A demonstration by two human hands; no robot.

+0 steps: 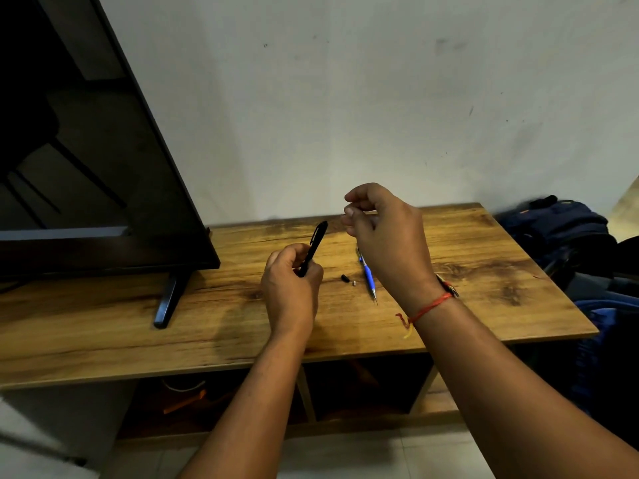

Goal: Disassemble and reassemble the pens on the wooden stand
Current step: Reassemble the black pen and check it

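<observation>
Hands work above the table (484,271), seen from the head. The left hand (292,281) grips a black pen (314,247) by its lower end, tilted upward, likely to steady it for the other hand. The right hand (380,229) hovers near its top, fingertips pinched; whether they hold a part cannot be told. A blue pen (367,273), black piece (344,278) and silver piece (354,282) lie on the table, apparently set aside.

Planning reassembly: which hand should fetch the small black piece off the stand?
Probably the right hand: the left hand grips the black pen, and the small black piece lies between them.
</observation>
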